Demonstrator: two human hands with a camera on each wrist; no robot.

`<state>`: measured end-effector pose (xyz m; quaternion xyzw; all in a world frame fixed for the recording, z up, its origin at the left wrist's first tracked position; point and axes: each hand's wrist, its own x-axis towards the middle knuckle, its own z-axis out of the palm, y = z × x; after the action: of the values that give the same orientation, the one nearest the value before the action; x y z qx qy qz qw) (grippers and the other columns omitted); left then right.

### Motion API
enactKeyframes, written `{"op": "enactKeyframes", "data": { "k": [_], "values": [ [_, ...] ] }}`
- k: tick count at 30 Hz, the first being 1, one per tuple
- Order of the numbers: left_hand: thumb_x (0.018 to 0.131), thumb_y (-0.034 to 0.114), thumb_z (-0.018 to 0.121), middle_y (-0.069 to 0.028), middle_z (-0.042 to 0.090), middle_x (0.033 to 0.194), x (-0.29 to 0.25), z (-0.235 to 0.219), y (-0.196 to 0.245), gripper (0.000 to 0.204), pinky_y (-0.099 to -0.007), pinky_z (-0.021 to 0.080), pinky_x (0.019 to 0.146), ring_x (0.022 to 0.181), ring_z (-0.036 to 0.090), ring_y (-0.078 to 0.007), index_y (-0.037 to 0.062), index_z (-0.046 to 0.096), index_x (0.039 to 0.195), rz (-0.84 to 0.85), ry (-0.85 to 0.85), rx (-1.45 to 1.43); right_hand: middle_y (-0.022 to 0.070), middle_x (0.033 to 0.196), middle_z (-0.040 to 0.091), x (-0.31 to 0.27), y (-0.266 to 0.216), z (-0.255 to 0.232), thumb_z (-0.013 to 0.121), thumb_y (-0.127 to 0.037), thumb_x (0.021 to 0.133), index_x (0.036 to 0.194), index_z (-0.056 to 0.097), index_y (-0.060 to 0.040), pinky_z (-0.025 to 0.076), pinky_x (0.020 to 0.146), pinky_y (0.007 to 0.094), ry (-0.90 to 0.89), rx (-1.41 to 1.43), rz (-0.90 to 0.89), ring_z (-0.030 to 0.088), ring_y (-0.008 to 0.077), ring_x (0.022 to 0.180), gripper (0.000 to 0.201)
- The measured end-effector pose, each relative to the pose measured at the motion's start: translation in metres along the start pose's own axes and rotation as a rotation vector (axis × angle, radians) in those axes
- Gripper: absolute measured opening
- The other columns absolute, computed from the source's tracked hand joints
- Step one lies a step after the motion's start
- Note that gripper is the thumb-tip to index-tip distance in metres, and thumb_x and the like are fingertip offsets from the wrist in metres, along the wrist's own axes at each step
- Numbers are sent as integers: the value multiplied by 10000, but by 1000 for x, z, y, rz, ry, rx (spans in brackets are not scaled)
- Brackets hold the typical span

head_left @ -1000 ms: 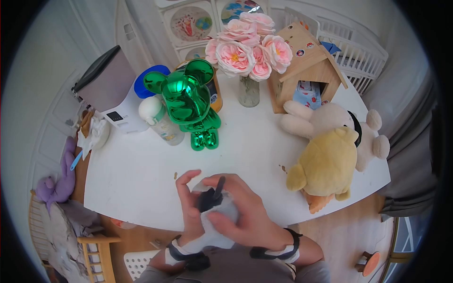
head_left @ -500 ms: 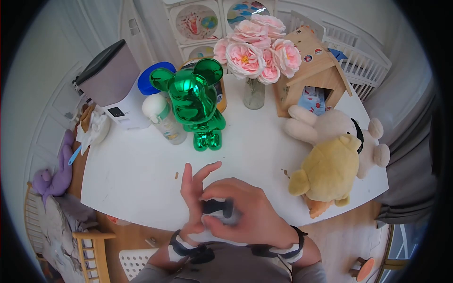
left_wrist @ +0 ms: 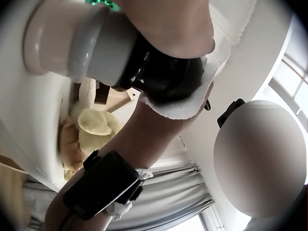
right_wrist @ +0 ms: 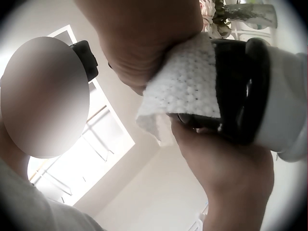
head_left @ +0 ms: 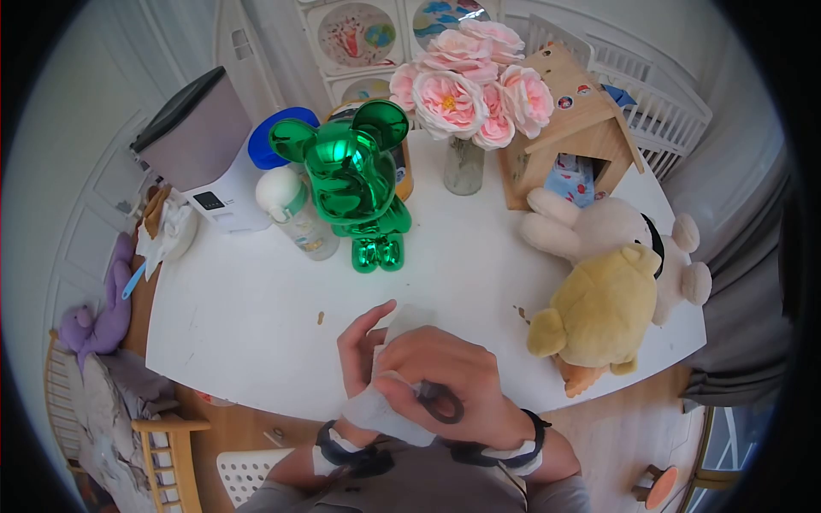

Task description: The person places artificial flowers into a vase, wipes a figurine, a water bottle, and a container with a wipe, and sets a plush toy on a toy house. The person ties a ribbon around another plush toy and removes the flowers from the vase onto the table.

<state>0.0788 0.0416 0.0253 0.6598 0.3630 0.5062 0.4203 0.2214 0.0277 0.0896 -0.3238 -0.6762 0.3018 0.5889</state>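
Close over the table's front edge, both hands are at a tilted bottle [right_wrist: 284, 98] with a pale, greyish body, a black lid [left_wrist: 161, 72] and a dark carry loop [head_left: 445, 405]. My left hand [head_left: 359, 346] grips it from the left side, its index finger sticking out. A white dimpled wipe [right_wrist: 187, 84] lies against the black lid. My right hand [head_left: 453, 368] curls over the top and holds the wipe to the lid. In the head view that hand hides most of the bottle.
On the white table [head_left: 248, 308] stand a shiny green bear figure [head_left: 355, 184], a drinking bottle [head_left: 299, 218], a white-and-mauve appliance [head_left: 205, 158], a glass vase [head_left: 463, 167] of pink flowers and a wooden house [head_left: 564, 120]. Plush toys [head_left: 603, 308] lie at the right.
The bottle has tilted, its loop now toward my body and its pale body pointing away. My right hand has turned over the lid with the wipe; the left fingers have drawn in.
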Motion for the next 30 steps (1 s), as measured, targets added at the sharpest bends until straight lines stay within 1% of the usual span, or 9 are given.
{"op": "enactKeyframes", "data": {
  "k": [3, 4, 6, 8, 16, 19, 21, 25, 30],
  "values": [
    [842, 301, 774, -211, 375, 1472, -18, -4, -18, 878, -383, 398, 1053, 1290, 464, -257, 36, 228, 1477, -55, -1, -218, 131, 934, 674, -3, 3, -3, 776, 16, 758, 899, 639, -9, 546, 796, 357, 32, -60, -19, 663, 277, 840, 198],
    [823, 289, 788, -194, 357, 1470, -23, -9, -11, 898, -387, 379, 1066, 1300, 436, -255, 40, 224, 1476, -208, -82, -282, 131, 934, 674, -3, 2, -5, 776, 16, 758, 899, 639, -9, 546, 796, 357, 34, -63, -16, 663, 277, 840, 198],
    [804, 277, 802, -177, 339, 1468, -27, -20, -8, 918, -392, 360, 1079, 1310, 408, -252, 44, 220, 1476, -367, -162, -344, 138, 1033, 646, -2, 1, -6, 821, -31, 724, 1032, 622, -30, 532, 830, 356, -37, 26, 187, 646, 273, 925, 366],
    [773, 289, 813, -149, 320, 1443, -26, -30, -10, 950, -393, 360, 1077, 1307, 392, -247, 52, 213, 1470, -369, -512, -180, 139, 1067, 633, -3, 2, -3, 836, -61, 708, 1078, 610, -43, 527, 847, 360, -70, -45, 167, 637, 278, 954, 434],
    [752, 289, 811, -123, 476, 1303, -27, -24, -31, 844, -387, 412, 1016, 1231, 487, -227, 49, 328, 1401, -339, -412, 50, 102, 1046, 642, 9, -5, -8, 824, -148, 699, 1092, 625, -83, 530, 801, 354, -193, -305, 163, 628, 293, 938, 445],
    [758, 272, 813, -116, 511, 1280, -26, -33, -41, 811, -382, 420, 1015, 1209, 513, -225, 44, 359, 1391, -342, -533, -43, 63, 936, 655, 21, 5, -13, 806, -132, 703, 983, 656, -90, 516, 716, 353, -374, -232, 116, 626, 281, 852, 320],
    [816, 283, 772, -101, 517, 1288, -22, -36, -33, 757, -365, 426, 1019, 1215, 516, -208, 48, 360, 1406, -162, -541, 77, 34, 806, 645, 27, 11, -14, 784, -104, 708, 840, 654, -83, 494, 659, 358, -482, -82, 64, 617, 274, 761, 187],
    [836, 287, 753, -100, 517, 1291, -15, -35, -19, 734, -362, 427, 1020, 1217, 516, -207, 50, 361, 1409, -218, -519, -33, 35, 738, 626, 30, 7, -11, 768, -76, 720, 756, 640, -80, 480, 642, 342, -472, -34, 63, 607, 261, 706, 133],
    [869, 293, 721, -99, 516, 1297, -10, -29, -4, 695, -357, 428, 1021, 1220, 516, -204, 54, 362, 1414, -317, -475, -227, 49, 698, 556, 13, 5, 3, 786, -57, 731, 697, 553, -57, 446, 592, 334, -168, -109, -231, 585, 253, 671, 235]
  ]
}}
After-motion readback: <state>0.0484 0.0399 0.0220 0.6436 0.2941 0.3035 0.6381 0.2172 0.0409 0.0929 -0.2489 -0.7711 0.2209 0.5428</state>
